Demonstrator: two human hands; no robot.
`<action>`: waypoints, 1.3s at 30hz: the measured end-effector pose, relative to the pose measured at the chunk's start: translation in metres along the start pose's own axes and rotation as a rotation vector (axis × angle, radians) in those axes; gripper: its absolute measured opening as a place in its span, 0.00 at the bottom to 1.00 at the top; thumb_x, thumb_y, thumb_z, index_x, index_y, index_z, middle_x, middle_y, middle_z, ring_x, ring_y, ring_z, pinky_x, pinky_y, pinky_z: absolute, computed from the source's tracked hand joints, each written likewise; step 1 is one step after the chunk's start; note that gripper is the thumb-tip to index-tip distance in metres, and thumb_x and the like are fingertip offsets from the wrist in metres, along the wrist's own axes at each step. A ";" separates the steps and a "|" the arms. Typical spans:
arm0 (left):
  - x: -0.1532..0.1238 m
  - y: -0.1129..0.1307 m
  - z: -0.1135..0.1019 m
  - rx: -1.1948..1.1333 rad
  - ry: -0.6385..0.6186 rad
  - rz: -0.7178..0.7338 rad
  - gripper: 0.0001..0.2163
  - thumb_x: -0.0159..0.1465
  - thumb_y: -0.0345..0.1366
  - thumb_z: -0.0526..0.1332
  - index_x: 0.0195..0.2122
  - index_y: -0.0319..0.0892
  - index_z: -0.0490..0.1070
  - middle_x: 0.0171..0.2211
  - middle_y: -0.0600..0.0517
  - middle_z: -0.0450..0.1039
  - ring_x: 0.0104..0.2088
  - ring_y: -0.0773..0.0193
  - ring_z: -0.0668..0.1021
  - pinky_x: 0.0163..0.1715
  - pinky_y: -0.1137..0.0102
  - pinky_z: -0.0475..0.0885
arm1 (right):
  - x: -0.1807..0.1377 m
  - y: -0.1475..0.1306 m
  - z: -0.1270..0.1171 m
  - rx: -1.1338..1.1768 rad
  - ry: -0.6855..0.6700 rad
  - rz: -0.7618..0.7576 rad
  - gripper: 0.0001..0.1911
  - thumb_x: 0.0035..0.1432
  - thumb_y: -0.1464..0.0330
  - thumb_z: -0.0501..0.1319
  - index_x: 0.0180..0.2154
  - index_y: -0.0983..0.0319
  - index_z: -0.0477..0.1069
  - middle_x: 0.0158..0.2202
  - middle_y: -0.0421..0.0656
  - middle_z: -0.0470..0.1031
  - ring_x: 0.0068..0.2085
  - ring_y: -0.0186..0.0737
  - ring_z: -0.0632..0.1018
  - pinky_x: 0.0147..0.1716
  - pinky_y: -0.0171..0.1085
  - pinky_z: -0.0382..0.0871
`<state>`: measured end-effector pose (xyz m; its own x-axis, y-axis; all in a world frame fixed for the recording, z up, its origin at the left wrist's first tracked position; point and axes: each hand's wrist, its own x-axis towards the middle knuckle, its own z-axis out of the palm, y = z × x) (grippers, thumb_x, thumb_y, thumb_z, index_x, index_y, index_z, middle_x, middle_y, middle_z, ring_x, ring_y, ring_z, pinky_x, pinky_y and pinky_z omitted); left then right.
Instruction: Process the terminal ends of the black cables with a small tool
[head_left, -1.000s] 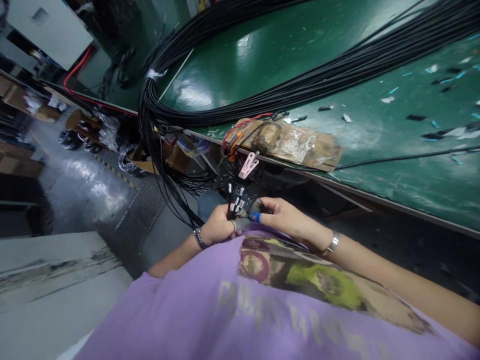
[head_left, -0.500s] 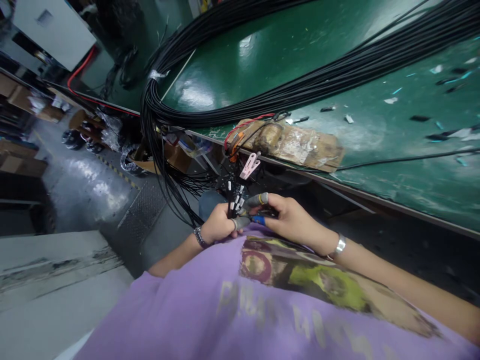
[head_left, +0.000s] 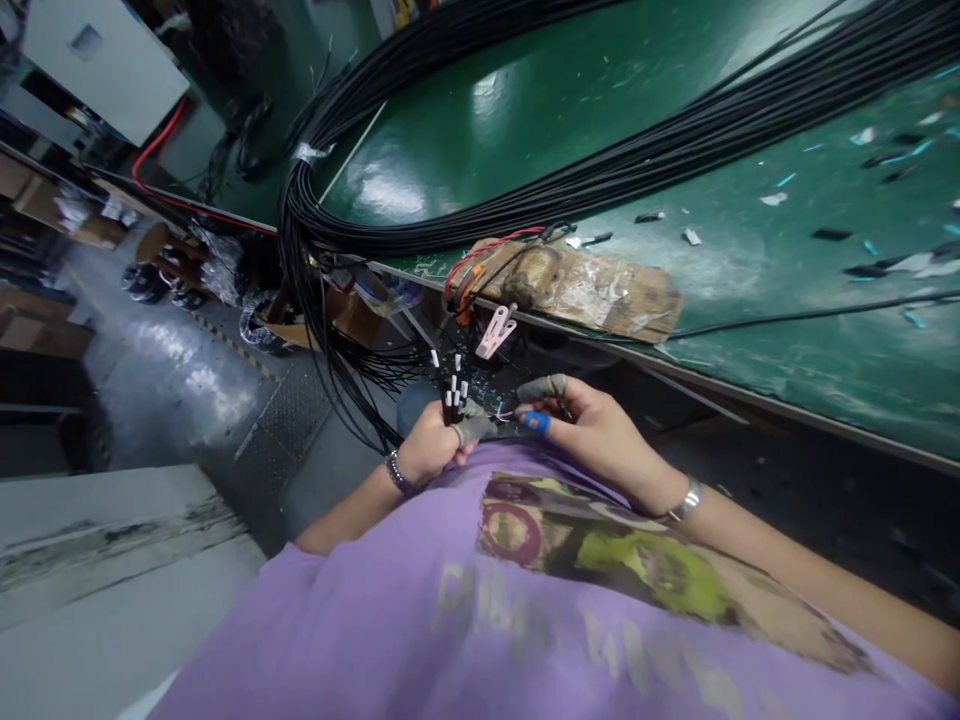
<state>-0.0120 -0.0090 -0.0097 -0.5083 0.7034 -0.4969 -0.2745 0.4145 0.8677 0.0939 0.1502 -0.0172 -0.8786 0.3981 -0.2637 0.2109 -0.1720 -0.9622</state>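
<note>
My left hand [head_left: 435, 445] is closed round several black cables [head_left: 450, 385] whose white-tipped ends stick up above the fist. Its thumb, in a grey finger cover, presses on a cable end that points to the right. Between the hands, thin coloured wires [head_left: 501, 413] show at that end. A short gap away, my right hand [head_left: 585, 425] is pinched, a grey cover on its index finger and blue on its thumb. What lies in this pinch is too small to make out. Just above the hands, a pink clothes peg [head_left: 496, 332] sticks out from the bench edge.
A thick black cable bundle [head_left: 480, 220] runs over the green bench [head_left: 585, 110] and hangs off its left end. A taped wooden block [head_left: 607, 290] sits at the bench's front edge. Black and white scraps [head_left: 832, 235] lie at the right. Cardboard boxes [head_left: 45, 320] stand far left.
My right hand has moved right, away from the left, and thin coloured wires now show between them. The cables in my left hand have shifted slightly left.
</note>
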 end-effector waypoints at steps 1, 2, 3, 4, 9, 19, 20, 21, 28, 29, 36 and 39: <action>0.000 0.000 0.001 -0.003 0.000 0.005 0.20 0.51 0.49 0.65 0.17 0.39 0.59 0.13 0.60 0.58 0.11 0.77 0.60 0.11 0.79 0.53 | -0.001 0.000 0.001 -0.006 -0.010 0.005 0.21 0.39 0.55 0.70 0.32 0.60 0.70 0.30 0.43 0.77 0.32 0.40 0.77 0.36 0.41 0.74; 0.000 0.000 0.001 -0.002 -0.001 0.010 0.20 0.52 0.48 0.65 0.17 0.39 0.59 0.13 0.60 0.58 0.11 0.77 0.60 0.11 0.78 0.54 | -0.001 0.000 0.002 -0.012 -0.018 0.009 0.22 0.39 0.55 0.70 0.33 0.60 0.69 0.31 0.43 0.77 0.32 0.40 0.77 0.35 0.41 0.74; 0.000 0.000 0.002 0.001 -0.004 0.014 0.20 0.52 0.48 0.65 0.17 0.39 0.59 0.13 0.60 0.58 0.11 0.77 0.60 0.11 0.78 0.54 | -0.001 -0.001 0.003 -0.020 -0.025 0.012 0.22 0.40 0.54 0.70 0.33 0.60 0.69 0.31 0.43 0.78 0.32 0.40 0.77 0.35 0.41 0.74; 0.000 -0.001 0.002 0.005 -0.006 0.016 0.20 0.52 0.48 0.65 0.17 0.39 0.60 0.13 0.60 0.58 0.12 0.77 0.60 0.11 0.78 0.54 | -0.001 -0.001 0.004 -0.026 -0.031 0.016 0.22 0.40 0.54 0.70 0.34 0.60 0.69 0.31 0.44 0.78 0.32 0.40 0.77 0.35 0.41 0.74; 0.000 -0.002 0.003 0.014 -0.034 0.012 0.19 0.52 0.47 0.65 0.19 0.39 0.61 0.14 0.59 0.60 0.12 0.77 0.61 0.12 0.79 0.55 | 0.001 -0.001 0.007 -0.028 -0.030 0.009 0.21 0.41 0.55 0.69 0.33 0.60 0.68 0.29 0.43 0.77 0.30 0.39 0.76 0.34 0.41 0.73; -0.001 0.002 0.004 0.045 -0.049 -0.031 0.18 0.51 0.46 0.65 0.18 0.39 0.60 0.13 0.59 0.59 0.12 0.77 0.61 0.12 0.79 0.54 | -0.003 -0.002 0.003 -0.045 -0.024 -0.072 0.16 0.44 0.57 0.68 0.32 0.60 0.69 0.28 0.40 0.73 0.30 0.38 0.73 0.33 0.39 0.70; 0.000 0.000 0.004 0.039 -0.042 -0.022 0.18 0.52 0.46 0.65 0.19 0.39 0.60 0.13 0.60 0.59 0.12 0.77 0.60 0.12 0.79 0.54 | -0.002 -0.003 0.002 -0.029 0.009 -0.042 0.17 0.44 0.56 0.67 0.31 0.59 0.68 0.28 0.40 0.73 0.30 0.37 0.73 0.33 0.39 0.70; 0.000 -0.002 0.003 0.034 -0.040 -0.014 0.18 0.52 0.46 0.65 0.19 0.39 0.60 0.13 0.60 0.59 0.12 0.78 0.60 0.12 0.79 0.54 | -0.001 -0.003 0.001 -0.029 0.027 -0.020 0.18 0.44 0.55 0.67 0.31 0.59 0.68 0.27 0.40 0.73 0.29 0.37 0.72 0.32 0.38 0.69; 0.001 -0.004 0.003 0.039 -0.028 -0.011 0.18 0.52 0.46 0.65 0.19 0.39 0.60 0.14 0.59 0.60 0.12 0.77 0.62 0.12 0.79 0.55 | -0.001 -0.006 0.007 -0.197 -0.069 -0.042 0.17 0.45 0.53 0.65 0.27 0.59 0.66 0.24 0.39 0.69 0.28 0.37 0.68 0.30 0.37 0.67; 0.001 -0.003 0.004 0.043 -0.028 -0.016 0.18 0.51 0.46 0.65 0.19 0.39 0.60 0.14 0.59 0.60 0.12 0.77 0.61 0.12 0.79 0.55 | 0.000 -0.005 0.008 -0.222 -0.070 -0.054 0.16 0.45 0.55 0.65 0.27 0.59 0.66 0.24 0.39 0.69 0.28 0.36 0.68 0.29 0.37 0.66; 0.001 -0.005 0.003 0.031 -0.030 0.011 0.18 0.52 0.46 0.65 0.19 0.39 0.61 0.13 0.59 0.59 0.12 0.77 0.61 0.12 0.79 0.54 | 0.002 0.005 0.006 -0.207 -0.090 -0.080 0.11 0.46 0.60 0.63 0.29 0.60 0.69 0.27 0.39 0.71 0.29 0.36 0.70 0.32 0.37 0.68; 0.001 -0.006 0.002 0.022 -0.031 0.018 0.18 0.52 0.46 0.65 0.19 0.39 0.61 0.13 0.60 0.59 0.12 0.78 0.61 0.12 0.79 0.54 | 0.001 0.007 0.003 -0.190 -0.056 -0.072 0.09 0.46 0.62 0.63 0.30 0.60 0.69 0.26 0.39 0.70 0.28 0.36 0.69 0.31 0.37 0.67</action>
<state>-0.0094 -0.0095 -0.0150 -0.4877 0.7280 -0.4818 -0.2477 0.4138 0.8760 0.0927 0.1464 -0.0243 -0.9158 0.3512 -0.1946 0.2189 0.0304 -0.9753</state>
